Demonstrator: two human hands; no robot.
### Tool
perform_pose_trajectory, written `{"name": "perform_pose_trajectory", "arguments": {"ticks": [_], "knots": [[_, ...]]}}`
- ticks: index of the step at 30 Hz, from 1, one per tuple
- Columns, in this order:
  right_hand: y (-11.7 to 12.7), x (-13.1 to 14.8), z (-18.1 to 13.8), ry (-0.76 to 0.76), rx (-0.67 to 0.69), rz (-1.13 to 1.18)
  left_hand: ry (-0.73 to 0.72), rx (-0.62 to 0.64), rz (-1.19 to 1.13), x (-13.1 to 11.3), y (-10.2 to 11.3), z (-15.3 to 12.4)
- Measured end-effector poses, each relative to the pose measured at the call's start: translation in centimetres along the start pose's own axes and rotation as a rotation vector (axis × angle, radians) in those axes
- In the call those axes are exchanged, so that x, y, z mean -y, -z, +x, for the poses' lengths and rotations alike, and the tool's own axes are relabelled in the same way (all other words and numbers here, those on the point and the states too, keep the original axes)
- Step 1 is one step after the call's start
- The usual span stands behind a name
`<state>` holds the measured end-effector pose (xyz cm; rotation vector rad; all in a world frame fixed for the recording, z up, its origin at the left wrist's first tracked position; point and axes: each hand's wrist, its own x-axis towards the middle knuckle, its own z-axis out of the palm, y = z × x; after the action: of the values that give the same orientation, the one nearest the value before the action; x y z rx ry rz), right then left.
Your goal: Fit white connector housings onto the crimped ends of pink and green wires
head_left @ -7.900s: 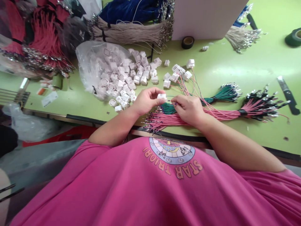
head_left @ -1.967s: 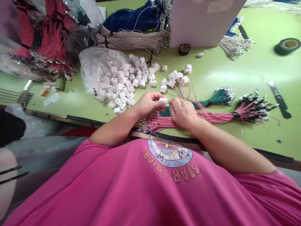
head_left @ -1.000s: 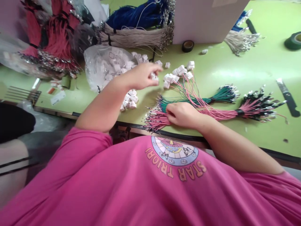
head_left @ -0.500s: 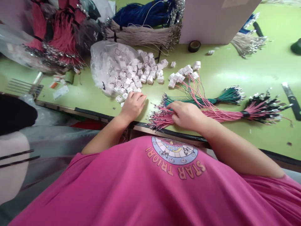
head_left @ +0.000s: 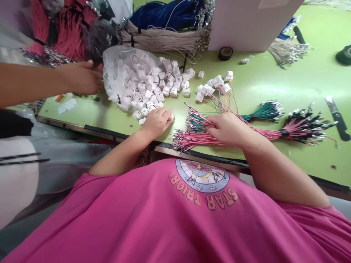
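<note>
My left hand (head_left: 157, 123) rests low over the bench with a white connector housing (head_left: 171, 117) at its fingertips. Behind it spreads a heap of loose white connector housings (head_left: 149, 87), partly inside a clear plastic bag (head_left: 112, 69). Closed around pink wires (head_left: 201, 117) with metal-tipped ends, my right hand (head_left: 226, 128) hides how many it holds. Under and in front of it lies a tied bundle of pink wires (head_left: 196, 139). A green wire bundle (head_left: 264, 111) sits just behind. Several housings (head_left: 214, 84) with pink and green wires fitted lie beyond my right hand.
A co-worker's hand (head_left: 82, 77) reaches in from the left near the bag. Blue wires (head_left: 164, 16), white wires (head_left: 164, 40) and a black tape roll (head_left: 225, 53) lie at the back. A knife-like tool (head_left: 338, 118) lies right; the bench edge (head_left: 109, 133) runs in front.
My right hand has shifted slightly right, lifting some pink wire ends off the bundle. A housing now shows at my left fingertips. A co-worker's arm has come in from the left.
</note>
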<state>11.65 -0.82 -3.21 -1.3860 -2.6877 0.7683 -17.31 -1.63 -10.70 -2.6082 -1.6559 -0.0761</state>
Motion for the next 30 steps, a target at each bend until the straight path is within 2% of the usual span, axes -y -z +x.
{"name": "perform_pose_trajectory", "arguments": {"ticks": [3, 6, 9, 12, 14, 17, 20, 23, 26, 28, 30], "knots": [[0.3, -0.2, 0.1, -0.073, 0.005, 0.011, -0.019, 0.016, -0.109, 0.2, 0.5, 0.6], [0.6, -0.9, 0.1, -0.043, -0.037, 0.244, 0.057, -0.046, -0.394, 0.0, 1.8, 1.4], [0.9, -1.7, 0.1, 0.013, -0.064, 0.589, 0.236, -0.062, -1.016, -0.7, 3.6, 2.5], [1.0, -2.2, 0.2, 0.000, -0.093, 0.764, 0.380, 0.092, -1.636, -1.5, 5.3, 4.1], [0.8, -2.5, 0.3, -0.041, -0.096, 0.847, 0.466, 0.167, -1.838, -2.3, 5.9, 5.5], [0.5, -3.1, 0.6, -0.117, -0.166, 1.029, 0.552, 0.171, -1.961, -3.6, 6.2, 7.3], [0.2, -3.5, 0.9, -0.177, -0.300, 1.124, 0.518, 0.155, -1.985, -5.1, 5.7, 8.5], [0.1, -3.5, 1.0, -0.203, -0.351, 1.051, 0.403, 0.152, -1.960, -6.0, 4.5, 8.8], [0.1, -3.3, 1.0, -0.185, -0.319, 1.020, 0.306, 0.231, -1.930, -5.9, 3.3, 8.6], [0.0, -3.1, 1.1, -0.200, -0.309, 1.001, 0.277, 0.272, -1.921, -5.5, 2.7, 8.4], [-0.2, -3.0, 1.2, -0.225, -0.354, 0.939, 0.280, 0.271, -1.905, -5.3, 2.3, 8.3]]}}
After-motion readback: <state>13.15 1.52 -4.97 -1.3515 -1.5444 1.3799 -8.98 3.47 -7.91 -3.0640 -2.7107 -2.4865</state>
